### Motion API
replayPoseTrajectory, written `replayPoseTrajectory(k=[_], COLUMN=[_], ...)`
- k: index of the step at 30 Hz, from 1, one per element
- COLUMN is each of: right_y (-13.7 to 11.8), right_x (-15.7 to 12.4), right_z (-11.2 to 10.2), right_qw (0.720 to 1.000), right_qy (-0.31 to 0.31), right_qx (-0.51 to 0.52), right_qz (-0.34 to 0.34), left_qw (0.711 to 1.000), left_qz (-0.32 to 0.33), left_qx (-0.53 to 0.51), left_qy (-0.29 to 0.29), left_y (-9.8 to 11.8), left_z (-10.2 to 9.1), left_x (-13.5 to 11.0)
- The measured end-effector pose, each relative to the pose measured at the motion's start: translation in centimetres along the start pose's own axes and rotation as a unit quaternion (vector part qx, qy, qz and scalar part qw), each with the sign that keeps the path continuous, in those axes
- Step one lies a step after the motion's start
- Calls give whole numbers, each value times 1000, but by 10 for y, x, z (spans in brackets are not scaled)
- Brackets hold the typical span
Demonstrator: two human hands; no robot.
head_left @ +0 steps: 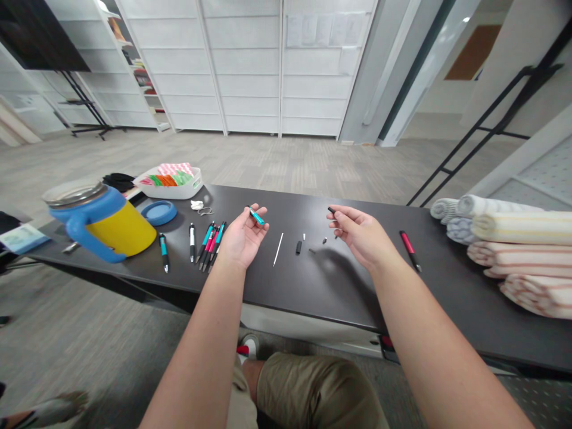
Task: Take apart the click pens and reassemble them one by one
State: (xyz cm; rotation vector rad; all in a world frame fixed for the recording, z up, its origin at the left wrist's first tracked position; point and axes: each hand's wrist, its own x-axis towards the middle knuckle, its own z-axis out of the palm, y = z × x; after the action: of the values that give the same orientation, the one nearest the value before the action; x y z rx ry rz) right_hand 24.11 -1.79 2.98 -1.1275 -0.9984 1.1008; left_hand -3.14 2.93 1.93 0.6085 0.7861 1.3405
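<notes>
Lying at three o'clock were striped cloth rolls [522,228]; left hand [240,241] held a turquoise tube [257,216], right hand [355,231] seemingly a black rod [331,210].

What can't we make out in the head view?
All in the head view:
- Black piece in the right hand: full shape, partly covered by fingers.
- Teal pen part at the left hand: inside, too small to tell.
- Metal bit on the table: fine detail, too small.
- Rolled towels: far ends, cut off by the right edge.
- Cabinet papers: text, blurred.
</notes>
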Motion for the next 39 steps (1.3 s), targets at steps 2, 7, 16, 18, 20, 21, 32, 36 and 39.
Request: replayPoseTrajectory(k=[2, 7, 16, 18, 20, 21, 32, 36, 39], right_y=[2, 4, 3, 4, 4, 4, 2, 0, -1], right_x=[1, 1, -2, -2, 0, 1, -1, -2, -3], right_z=[-1, 0, 4, 4, 4, 4, 7, 7, 8], right_qw=[1000, 997, 991, 991, 991, 991, 995, 996, 996], right_qy=[-1, -7, -51, -43, -30, -23, -27, -19, -19], right_qx=[-6, -80, -119, -128, -129, -127, -96, -85, -81], right_qz=[6, -11, -22, -24, -22, -21, 7, 11, 18], left_qw=[1000, 1000, 998, 996, 991, 983, 575, 537, 518], left_qz=[-1, 1, 39, 54, 67, 74, 80, 72, 69], left_qx=[-4, -19, 48, 61, 110, 164, 813, 840, 853], left_qy=[5, 6, 20, 23, 27, 31, -34, -11, 4], left_y=[-1, -3, -9, -10, -10, -9, -1, -7, -9], left_z=[1, 5, 9, 10, 11, 12, 27, 30, 33], left_x=[-1, -3, -4, -5, -7, -8, -36, -36, -36])
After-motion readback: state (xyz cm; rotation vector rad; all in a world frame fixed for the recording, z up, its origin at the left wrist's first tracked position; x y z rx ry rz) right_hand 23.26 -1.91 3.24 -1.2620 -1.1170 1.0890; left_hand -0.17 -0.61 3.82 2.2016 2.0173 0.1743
